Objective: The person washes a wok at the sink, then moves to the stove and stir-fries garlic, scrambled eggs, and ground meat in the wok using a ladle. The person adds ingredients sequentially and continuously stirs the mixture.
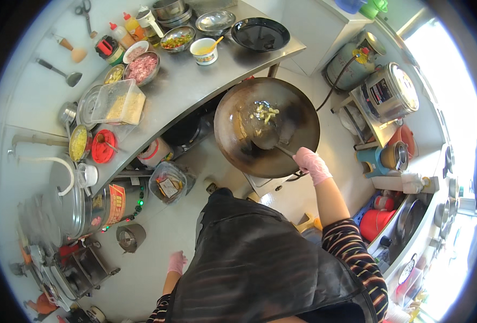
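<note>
My right hand [309, 163], in a pink disposable glove, grips the handle of a metal wok ladle [266, 141]. Its head rests low inside a large, dark-stained wok [291, 97]. Pale yellow-green chopped pieces [267, 113] sit in shiny oil near the middle of the wok. Part of a burner stand [260, 183] shows under the wok's near rim. My left hand [177, 261], gloved the same way, hangs low beside my black apron [254, 250], above the floor and away from the wok; its fingers are too small to make out clearly.
A steel counter [173, 101] runs along the left and front, bearing a bowl of raw minced meat [142, 68], a clear plastic tub [121, 103] and a white tub [204, 51]. A plastic-lined bin [167, 185] stands below. On the right are a gas cylinder [349, 64] and a steel drum [390, 93].
</note>
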`<action>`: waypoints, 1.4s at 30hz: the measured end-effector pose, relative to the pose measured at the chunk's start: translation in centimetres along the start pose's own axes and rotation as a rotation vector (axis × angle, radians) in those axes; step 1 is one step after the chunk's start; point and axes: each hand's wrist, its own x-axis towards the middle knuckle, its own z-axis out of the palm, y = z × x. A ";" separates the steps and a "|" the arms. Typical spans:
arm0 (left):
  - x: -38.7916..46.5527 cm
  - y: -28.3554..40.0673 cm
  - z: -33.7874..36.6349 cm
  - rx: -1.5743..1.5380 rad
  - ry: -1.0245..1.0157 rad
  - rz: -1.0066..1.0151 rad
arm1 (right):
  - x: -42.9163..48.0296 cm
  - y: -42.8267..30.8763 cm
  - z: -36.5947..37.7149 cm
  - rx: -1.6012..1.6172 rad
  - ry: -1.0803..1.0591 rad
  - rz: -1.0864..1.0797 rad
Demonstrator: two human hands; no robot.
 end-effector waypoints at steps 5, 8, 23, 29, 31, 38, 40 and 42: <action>-0.6 0.9 1.3 0.522 -0.167 0.635 | -0.6 -2.0 -1.6 0.352 0.220 0.134; -2.7 7.7 4.0 0.229 -0.129 0.630 | -3.0 -0.2 -1.7 0.341 0.243 0.074; -1.2 11.1 2.4 0.043 -0.070 0.374 | -4.9 1.7 -2.9 0.198 0.093 0.123; 0.9 8.9 1.1 0.419 -0.151 0.507 | -1.8 -2.5 -3.7 0.100 -0.027 0.144; 0.3 9.3 1.3 0.529 -0.165 0.508 | -2.0 -3.0 -4.0 0.069 0.154 0.121; -3.1 12.3 4.1 -0.067 -0.097 0.448 | -7.6 4.0 -6.8 -0.025 0.111 0.252; -3.2 11.9 4.2 -0.086 -0.125 0.452 | -8.3 5.1 -7.4 -0.140 0.172 0.252; -2.9 11.0 3.7 0.085 -0.138 0.451 | -7.5 4.7 -7.6 -0.183 0.245 0.252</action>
